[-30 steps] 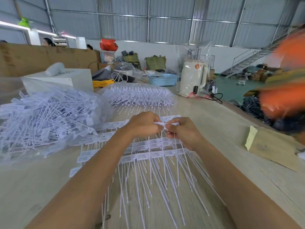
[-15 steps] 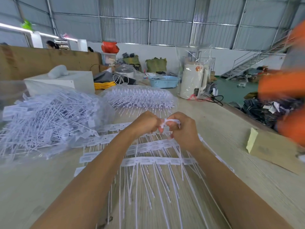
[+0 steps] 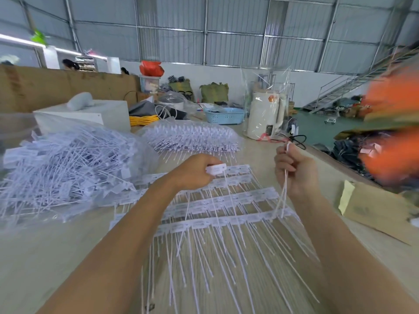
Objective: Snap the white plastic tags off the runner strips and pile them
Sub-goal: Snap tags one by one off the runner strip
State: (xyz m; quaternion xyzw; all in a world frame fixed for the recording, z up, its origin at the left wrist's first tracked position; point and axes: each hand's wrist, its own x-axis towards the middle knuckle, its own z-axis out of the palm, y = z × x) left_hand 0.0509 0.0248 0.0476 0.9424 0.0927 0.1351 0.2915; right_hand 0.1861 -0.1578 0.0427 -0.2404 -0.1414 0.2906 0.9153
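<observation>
Two hands now working apart above the bench [image 3: 260, 155], after pinching together at one spot half a second ago. Left hand [image 3: 195, 172] gripping a freed white tag [image 3: 216, 168] by its flat head, thin tail trailing down over the rows below. Right hand [image 3: 294, 171] curling round a thin white strand [image 3: 286, 177], probably the leftover runner piece, lifting it clear, its lower end hanging by the nearest row. Meaning, most likely, one more tag just snapping loose and only needing dropping onto the heap.

Still lying flat under the forearms: several runner strips [image 3: 226, 219] in rows, heads joined, tails fanning toward the camera. Sitting just left of them, the big loose pile of tags [image 3: 61, 168], partly under clear plastic. Resting further back, a neater stack of strips [image 3: 190, 138] in a bag.

Judging by the rows remaining, plenty of snapping still to come.
</observation>
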